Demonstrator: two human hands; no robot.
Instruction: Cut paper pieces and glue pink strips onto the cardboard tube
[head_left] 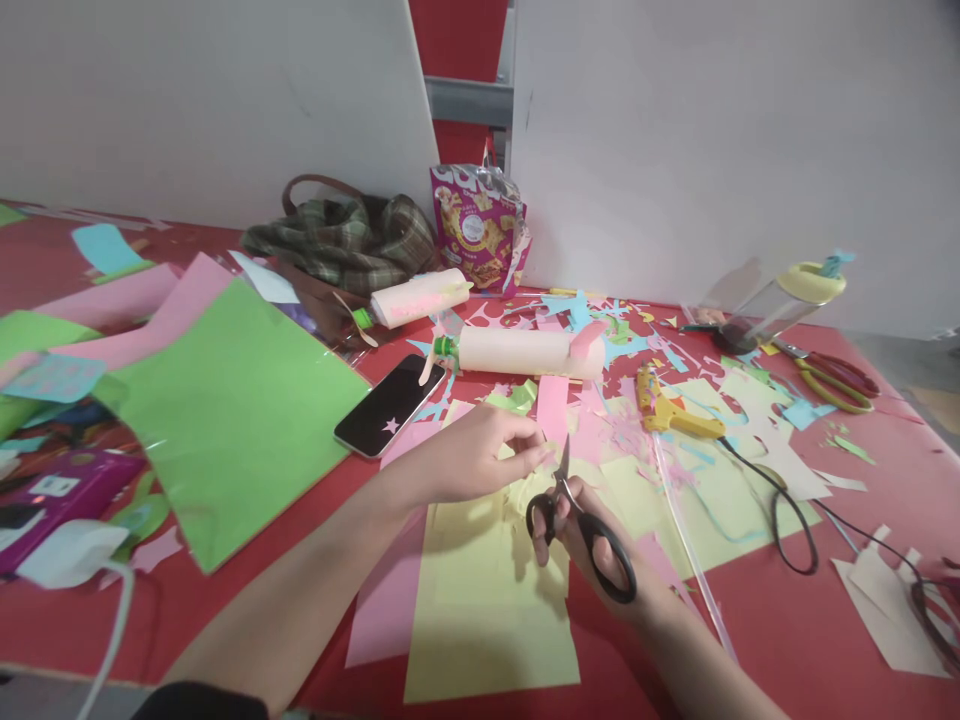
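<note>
My right hand (574, 525) holds a pair of scissors (564, 470) with black handles, fingers through the loops. The blades point away from me, close to my left fingertips. My left hand (491, 450) is pinched, thumb against fingers; whatever lies between them is too small to make out. Under both hands is a sheet of yellow paper (487, 640), overlapping pink paper (382, 620). Just beyond my fingers runs a pink strip (553, 402). A paper-wrapped bottle (517, 352) with a green cap lies on its side behind it.
A phone (394, 405) and green sheet (240, 410) lie left. On the right are a yellow glue gun (675, 408) with its cord, pliers (832, 375) and a clear cup (780, 305). Behind stand a snack bag (480, 230), a plaid bag (345, 240) and another wrapped bottle (420, 298).
</note>
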